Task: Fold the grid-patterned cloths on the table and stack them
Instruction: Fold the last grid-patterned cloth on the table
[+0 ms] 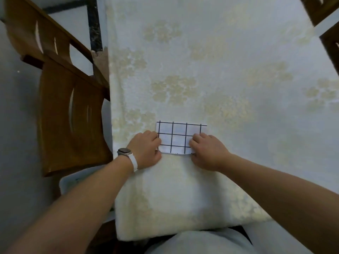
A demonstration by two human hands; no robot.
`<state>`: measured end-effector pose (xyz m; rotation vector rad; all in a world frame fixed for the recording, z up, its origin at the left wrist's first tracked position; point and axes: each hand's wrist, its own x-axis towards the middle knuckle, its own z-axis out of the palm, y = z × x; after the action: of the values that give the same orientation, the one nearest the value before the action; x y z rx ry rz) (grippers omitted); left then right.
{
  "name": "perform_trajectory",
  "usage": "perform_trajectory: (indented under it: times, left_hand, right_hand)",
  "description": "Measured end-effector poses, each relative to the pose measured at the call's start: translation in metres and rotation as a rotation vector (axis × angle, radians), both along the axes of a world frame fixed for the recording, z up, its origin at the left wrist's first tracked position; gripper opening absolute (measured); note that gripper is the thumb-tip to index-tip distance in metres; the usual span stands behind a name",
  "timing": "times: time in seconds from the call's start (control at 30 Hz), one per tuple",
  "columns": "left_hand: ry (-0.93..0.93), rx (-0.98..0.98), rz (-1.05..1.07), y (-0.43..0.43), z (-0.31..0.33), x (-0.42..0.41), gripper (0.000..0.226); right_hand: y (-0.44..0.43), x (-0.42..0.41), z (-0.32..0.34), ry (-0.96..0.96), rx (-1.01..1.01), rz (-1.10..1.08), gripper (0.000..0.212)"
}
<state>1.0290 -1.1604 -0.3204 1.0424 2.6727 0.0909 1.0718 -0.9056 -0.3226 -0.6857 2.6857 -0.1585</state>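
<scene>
A small white cloth with a black grid (178,137) lies folded into a rectangle on the table (220,70), near its front edge. My left hand (145,149), with a watch on the wrist, pinches the cloth's near left corner with curled fingers. My right hand (208,151) pinches its near right corner the same way. The cloth's near edge runs between my two hands. Only this one grid cloth is in view.
The table is covered with a cream floral tablecloth that hangs over the front edge. A wooden chair (69,110) stands close to the table's left side. Dark wooden chair parts (328,43) show at the far right. A white container (73,182) sits below my left forearm.
</scene>
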Motion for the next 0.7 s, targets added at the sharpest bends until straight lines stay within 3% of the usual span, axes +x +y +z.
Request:
perform_trajectory:
  times: [0.17,0.3,0.43,0.7]
  left_hand:
    - [-0.02,0.017,0.127,0.007,0.015,-0.021,0.04]
    - [-0.105,0.055,0.375,0.025,0.022,-0.043,0.029]
    - [-0.056,-0.024,0.276,0.038,0.016,-0.054,0.039]
    - [-0.147,-0.14,0.257,0.052,0.005,-0.065,0.044]
  right_hand:
    - [-0.003,-0.021,0.026,-0.033,-0.048,-0.066,0.036]
    - [-0.001,-0.049,0.033,0.013,-0.076,-0.16,0.03]
    - [0.002,-0.069,0.024,-0.012,-0.032,-0.217,0.034]
    - [0.005,-0.075,0.007,-0.093,-0.019,-0.221,0.04]
